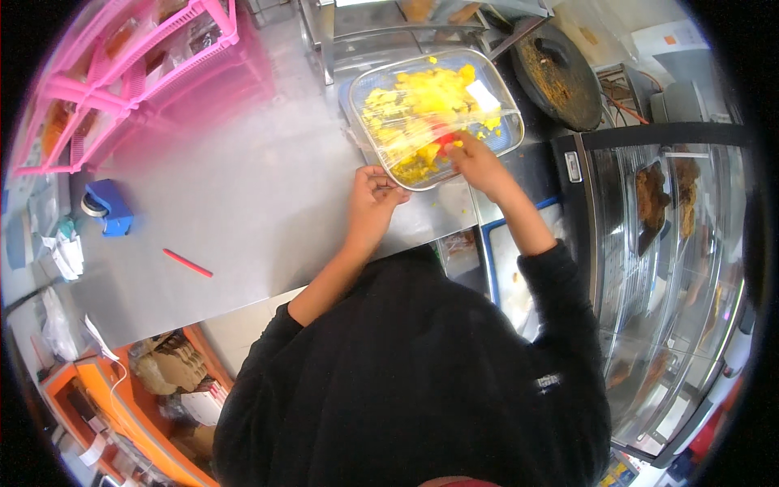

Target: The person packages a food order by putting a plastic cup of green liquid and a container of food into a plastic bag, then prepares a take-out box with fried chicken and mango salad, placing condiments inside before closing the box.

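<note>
A clear rectangular tray (510, 131) with rounded corners stands at the far edge of the steel table, holding crumbly yellow food (430, 91). Clear plastic wrap (402, 134) stretches over its nearer part, and a white label (482, 96) lies at the right. My left hand (375, 195) is closed at the tray's near left corner, fingers curled at the rim. Over the near right side of the food, my right hand (477, 165) is closed on a red utensil (445, 140); its full shape is hidden by the hand and wrap.
On the steel table (243, 187) lie a red pen (188, 262) and a blue tape dispenser (109, 208). A pink basket rack (162, 77) stands at the far left. At the right are a round dark pan (556, 77) and a glass display case (649, 308). An orange drawer (130, 406) sits low left.
</note>
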The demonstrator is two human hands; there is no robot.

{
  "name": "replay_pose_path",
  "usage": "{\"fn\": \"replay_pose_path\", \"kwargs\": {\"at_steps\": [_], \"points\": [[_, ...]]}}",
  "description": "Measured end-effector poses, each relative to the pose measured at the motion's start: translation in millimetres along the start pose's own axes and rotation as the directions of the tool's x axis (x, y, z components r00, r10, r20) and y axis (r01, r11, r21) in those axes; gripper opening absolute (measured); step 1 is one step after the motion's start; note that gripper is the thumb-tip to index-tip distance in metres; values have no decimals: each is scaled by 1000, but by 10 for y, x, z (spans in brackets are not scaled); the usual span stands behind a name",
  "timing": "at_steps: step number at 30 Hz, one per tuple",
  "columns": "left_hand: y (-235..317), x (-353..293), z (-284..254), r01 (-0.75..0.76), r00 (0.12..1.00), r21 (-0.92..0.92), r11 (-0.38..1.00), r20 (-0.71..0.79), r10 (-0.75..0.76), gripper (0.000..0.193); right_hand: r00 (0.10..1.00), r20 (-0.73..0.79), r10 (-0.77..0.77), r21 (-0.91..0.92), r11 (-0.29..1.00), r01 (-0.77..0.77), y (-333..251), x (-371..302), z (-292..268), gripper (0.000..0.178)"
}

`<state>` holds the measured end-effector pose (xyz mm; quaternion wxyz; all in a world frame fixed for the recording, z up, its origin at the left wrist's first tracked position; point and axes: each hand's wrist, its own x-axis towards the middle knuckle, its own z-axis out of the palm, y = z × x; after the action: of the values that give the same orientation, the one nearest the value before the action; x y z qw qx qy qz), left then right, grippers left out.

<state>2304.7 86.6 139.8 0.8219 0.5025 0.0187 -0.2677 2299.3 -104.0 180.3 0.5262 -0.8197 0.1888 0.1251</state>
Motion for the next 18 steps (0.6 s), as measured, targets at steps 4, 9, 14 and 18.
{"fn": "replay_pose_path", "kwargs": {"at_steps": [4, 9, 14, 18], "points": [[-28, 9, 36, -20, 1000, 9, 1000, -18, 20, 37, 934, -231, -273, -665, 745, 53, -134, 131, 285, 32], [-40, 6, 8, -42, 998, -4, 999, -44, 42, 37, 858, 65, -509, -874, 386, 296, -88, 86, 201, 28], [-2, -24, 34, -42, 996, 20, 999, -76, 44, 33, 829, 374, -416, -843, 221, 491, -326, -217, -18, 34], [58, -15, 24, -66, 996, 12, 998, -67, 67, 32, 866, 359, -347, -814, 337, 473, -456, -238, -7, 37]]}}
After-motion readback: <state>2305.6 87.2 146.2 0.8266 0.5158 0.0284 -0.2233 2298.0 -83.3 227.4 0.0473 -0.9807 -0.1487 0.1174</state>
